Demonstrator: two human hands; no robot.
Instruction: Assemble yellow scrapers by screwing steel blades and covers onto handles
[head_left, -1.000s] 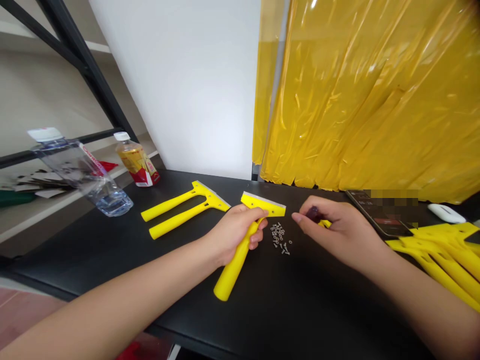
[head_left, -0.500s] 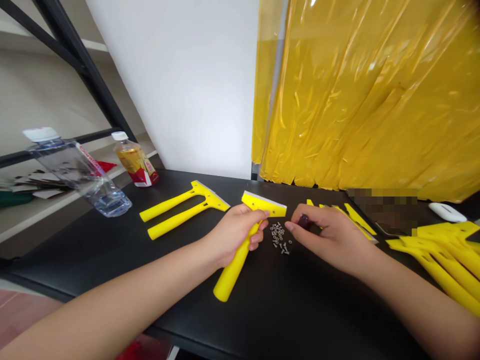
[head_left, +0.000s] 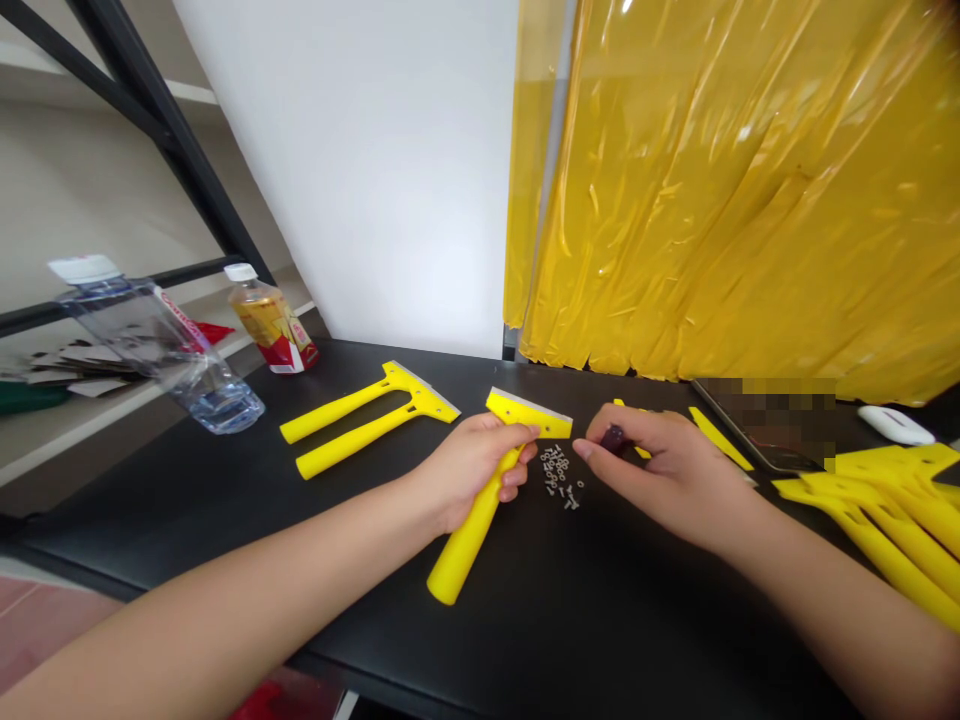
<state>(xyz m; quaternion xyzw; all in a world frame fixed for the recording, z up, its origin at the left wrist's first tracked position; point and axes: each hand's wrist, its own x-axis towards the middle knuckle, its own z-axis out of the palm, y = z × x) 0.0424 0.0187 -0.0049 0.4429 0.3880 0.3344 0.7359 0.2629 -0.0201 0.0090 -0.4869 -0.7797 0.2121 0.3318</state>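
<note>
My left hand (head_left: 487,462) is wrapped round the neck of a yellow scraper (head_left: 469,540), its thumb on the head. The scraper's pale blade edge faces away from me and its handle slants toward me. Just right of the scraper head, my right hand (head_left: 667,470) is closed on a short dark purple tool handle (head_left: 615,438); the tool's other end is hidden. Between the hands lies a pile of small screws and nuts (head_left: 561,475) on the black table (head_left: 600,610). Two more yellow scrapers (head_left: 360,415) lie side by side to the left.
Several yellow scraper bodies (head_left: 885,500) are stacked at the right edge. Yellow flat pieces (head_left: 720,438) lie behind my right hand, beside a phone (head_left: 757,430) and a white case (head_left: 896,424). A clear bottle (head_left: 172,350) and a juice bottle (head_left: 271,325) stand at left.
My right hand has turned slightly and shifted a little right, showing more of the dark handle. The held scraper's head has dipped slightly; my left grip is the same.
</note>
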